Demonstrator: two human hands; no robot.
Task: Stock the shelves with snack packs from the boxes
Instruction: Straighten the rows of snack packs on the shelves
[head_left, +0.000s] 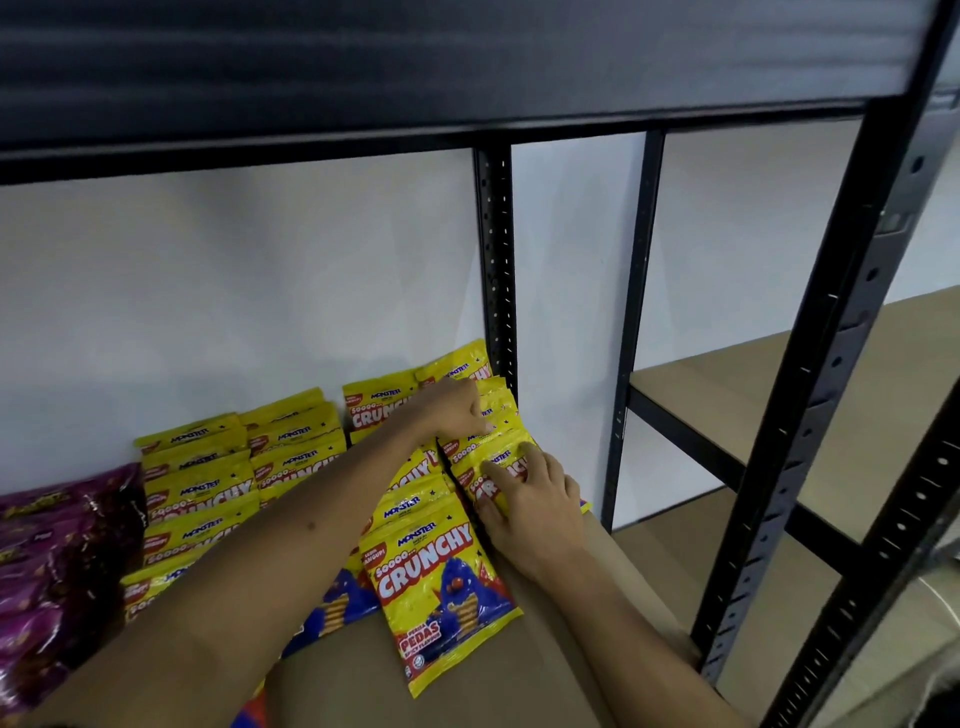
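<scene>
Head view of a brown shelf board (519, 675) in a black metal rack (810, 415), white wall behind. Snack packs: flat yellow pouches w/ "MONSTER" in blue at top, "SOOOO... CRUNCHY" in white-on-red letters, a blue monster graphic below; the front pack (441, 587) also reads "PEDAS". Packs lie overlapped, shingle-style, in several rows running front to back toward the wall. Left rows (208, 493) sit near the dark purple packs (57, 561) at the far-left edge. The front pack lies flat at the near end of a middle row, lower edge on bare board.

Left hand (457, 410) reaches across from lower left; its fingers curl down onto the top edges of the packs in the right row (498, 431), pinching them, tho the exact grip is partly hidden. Right hand (530, 509) rests on the near packs of that same row, index finger straight & pressing the pack face, other fingers loosely spread, grasping nothing. The right row ends just beside the rear upright (496, 260) of the rack. A lower shelf (779, 389) of a neighbouring bay shows at right.
</scene>
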